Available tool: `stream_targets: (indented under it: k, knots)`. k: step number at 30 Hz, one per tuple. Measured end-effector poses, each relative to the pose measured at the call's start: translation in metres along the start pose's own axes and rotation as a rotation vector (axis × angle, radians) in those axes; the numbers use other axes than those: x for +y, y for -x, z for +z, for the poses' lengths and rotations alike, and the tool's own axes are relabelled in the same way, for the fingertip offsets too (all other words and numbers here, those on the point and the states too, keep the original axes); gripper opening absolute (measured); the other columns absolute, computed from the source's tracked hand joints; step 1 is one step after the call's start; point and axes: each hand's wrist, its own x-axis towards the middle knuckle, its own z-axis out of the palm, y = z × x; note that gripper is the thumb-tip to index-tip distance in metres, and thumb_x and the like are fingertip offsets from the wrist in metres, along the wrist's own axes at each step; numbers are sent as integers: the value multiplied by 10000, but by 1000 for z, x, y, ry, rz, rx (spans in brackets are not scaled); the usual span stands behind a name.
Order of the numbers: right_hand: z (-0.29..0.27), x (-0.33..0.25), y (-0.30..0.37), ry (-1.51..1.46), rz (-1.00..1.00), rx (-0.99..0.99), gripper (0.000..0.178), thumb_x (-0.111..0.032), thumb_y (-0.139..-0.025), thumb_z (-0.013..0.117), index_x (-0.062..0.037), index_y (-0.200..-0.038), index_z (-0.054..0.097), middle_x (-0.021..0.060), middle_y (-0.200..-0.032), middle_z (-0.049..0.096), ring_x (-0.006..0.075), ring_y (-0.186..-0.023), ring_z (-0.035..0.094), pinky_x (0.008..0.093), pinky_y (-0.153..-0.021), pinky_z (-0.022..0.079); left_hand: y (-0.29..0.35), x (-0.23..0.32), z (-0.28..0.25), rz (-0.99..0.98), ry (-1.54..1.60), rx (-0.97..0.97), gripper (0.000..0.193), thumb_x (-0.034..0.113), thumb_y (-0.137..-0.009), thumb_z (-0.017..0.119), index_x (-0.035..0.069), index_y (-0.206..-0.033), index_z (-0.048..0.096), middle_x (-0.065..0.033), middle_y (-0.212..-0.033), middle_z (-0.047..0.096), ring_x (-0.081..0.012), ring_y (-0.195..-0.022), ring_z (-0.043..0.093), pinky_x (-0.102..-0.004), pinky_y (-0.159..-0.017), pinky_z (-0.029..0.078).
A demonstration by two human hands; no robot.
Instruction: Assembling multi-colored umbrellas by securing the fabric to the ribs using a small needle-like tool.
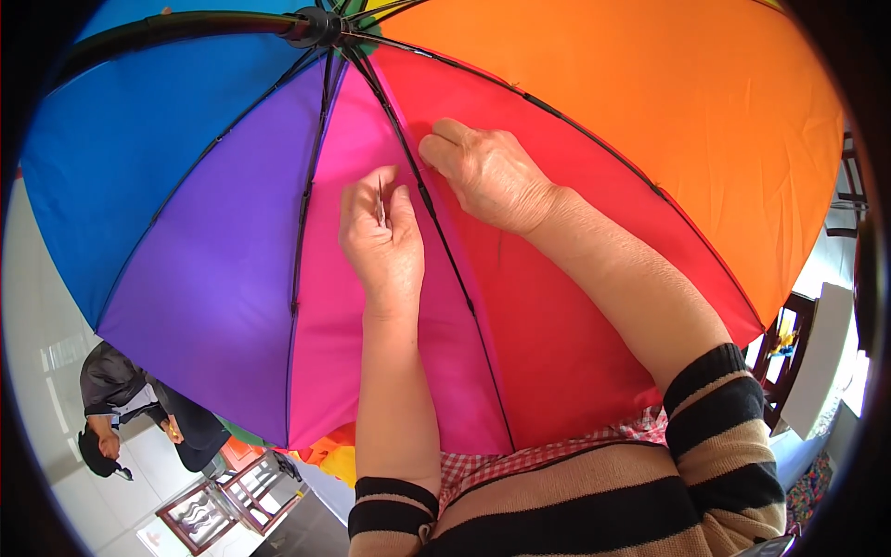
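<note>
An open umbrella (557, 297) with rainbow panels fills most of the view, its inside facing me. Between the pink and red panels runs a black metal rib (429, 200), with both my hands close to it. On the pink side, my left hand (382, 241) is closed around a small pointed metal tool (380, 202); its kind is not clear. My right hand (487, 176) is over the red panel, fingers pinched together beside the rib. Whatever is between those fingertips is too small to make out. The black hub (316, 28) sits above, with a dark curved-looking shaft (176, 30) going left.
At the lower left is a person in dark clothes (139, 399). Wooden-framed furniture (200, 515) stands below them. Colourful fabric (334, 455) lies beneath the umbrella's edge. Dark wooden furniture (789, 343) and a pale board (817, 362) are at the right.
</note>
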Motion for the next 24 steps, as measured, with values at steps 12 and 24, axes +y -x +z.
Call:
stream_targets:
  k: [12,24]
  knots:
    - [-3,-1,0,-235,62,52,118,28,-807,589,-28,-911,583,107,-896,568,295,-761,631,371,-638,539,-8,-9,-9,68,-142,-16,102,-65,-764,688,2,-817,633,-38,-862,524,-130,-696,522,-254,-587,435]
    - [-7,0,3,-374,129,36,94,20,-824,591,-27,-905,598,103,-911,594,286,-817,638,358,-713,545,-4,-11,-24,-35,9,-5,84,-50,-806,684,14,-809,629,7,-861,468,-72,-691,471,-230,-612,414]
